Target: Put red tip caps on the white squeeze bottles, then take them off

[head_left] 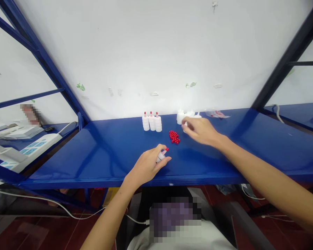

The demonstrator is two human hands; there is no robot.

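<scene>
My left hand (148, 164) is closed around a small white squeeze bottle (160, 157), which is tilted and has a red tip cap (167, 149) on its nozzle. Farther back on the right, the fingers of my right hand (200, 130) curl around a white bottle (185, 128), most of which they hide. Just behind that hand is a group of white bottles (180, 117), partly covered by it. Between the hands lies a loose pile of small red caps (174, 137). Three white bottles with red caps (152, 122) stand upright side by side at the back.
The blue table (104, 149) runs up against a white wall. A clear plastic bag (217, 114) with something red lies at the back right. Blue metal posts (49, 66) frame the left side, where a white power strip (33, 151) sits. Cables (75, 217) hang below the table.
</scene>
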